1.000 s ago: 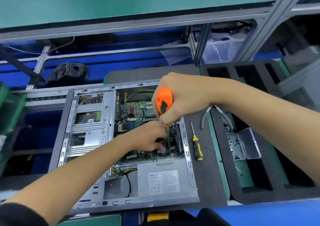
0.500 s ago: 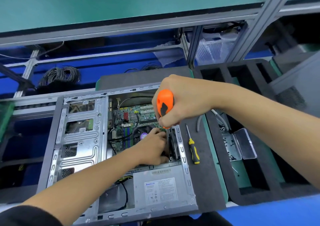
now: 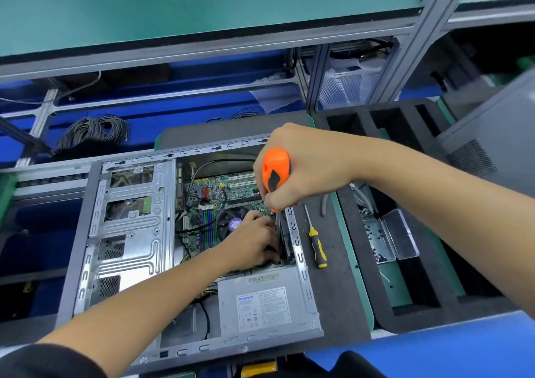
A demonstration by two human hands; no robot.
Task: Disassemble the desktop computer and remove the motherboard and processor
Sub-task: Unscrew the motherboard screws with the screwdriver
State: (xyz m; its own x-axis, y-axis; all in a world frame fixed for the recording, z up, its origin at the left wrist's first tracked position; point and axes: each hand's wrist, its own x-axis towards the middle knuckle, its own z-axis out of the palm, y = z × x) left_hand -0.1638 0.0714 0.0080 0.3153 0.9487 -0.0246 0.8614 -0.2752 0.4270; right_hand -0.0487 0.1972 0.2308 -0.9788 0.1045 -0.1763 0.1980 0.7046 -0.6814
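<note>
Open PC case (image 3: pixel 127 233), on desk: motherboard (image 3: pixel 231 189) still inside. Right hand (image 3: pixel 301 166) keeps fist on orange screwdriver (image 3: pixel 275 172), upright at case's right wall. Left hand (image 3: pixel 254 241), fingers curled by shaft tip beside CPU fan (image 3: pixel 231 221); grip unclear, moved right since 1 s ago.

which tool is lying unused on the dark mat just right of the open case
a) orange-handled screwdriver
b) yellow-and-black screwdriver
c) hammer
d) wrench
b: the yellow-and-black screwdriver lies on the dark mat beside the case, while the orange-handled screwdriver is gripped in the right hand.
</note>
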